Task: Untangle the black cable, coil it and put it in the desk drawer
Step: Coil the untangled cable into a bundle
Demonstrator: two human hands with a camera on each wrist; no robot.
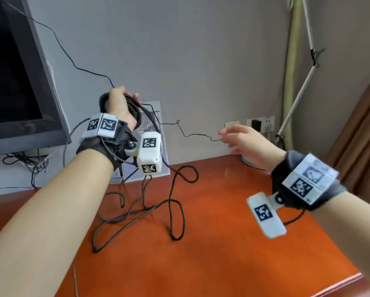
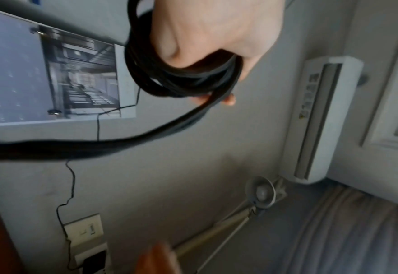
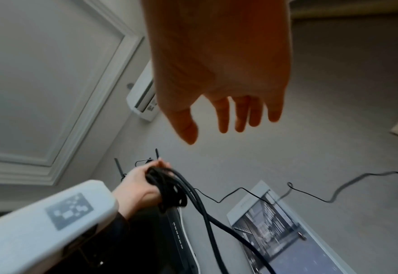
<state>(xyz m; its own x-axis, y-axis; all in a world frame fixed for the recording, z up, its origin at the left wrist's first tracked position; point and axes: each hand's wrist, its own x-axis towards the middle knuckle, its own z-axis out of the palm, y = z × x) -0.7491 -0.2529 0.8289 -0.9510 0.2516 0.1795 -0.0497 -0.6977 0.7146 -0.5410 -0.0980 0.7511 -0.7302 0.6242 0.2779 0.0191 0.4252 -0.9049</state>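
My left hand [image 1: 120,103] is raised above the desk and grips several coiled turns of the black cable [image 2: 181,81] wound round its palm. The rest of the black cable [image 1: 175,202] hangs down from the coil and lies in loose loops on the orange-brown desk [image 1: 233,243]. My right hand [image 1: 241,139] hovers to the right of the coil, fingers spread and relaxed, holding nothing. In the right wrist view the right hand [image 3: 228,115] is empty above the left hand [image 3: 141,183] and its coil. No drawer is in view.
A dark monitor [image 1: 14,82] stands at the left. A framed picture [image 1: 152,133] leans on the wall behind the coil. A thin black wire [image 1: 190,133] runs along the wall to sockets [image 1: 259,123]. A lamp arm [image 1: 297,86] rises at the right.
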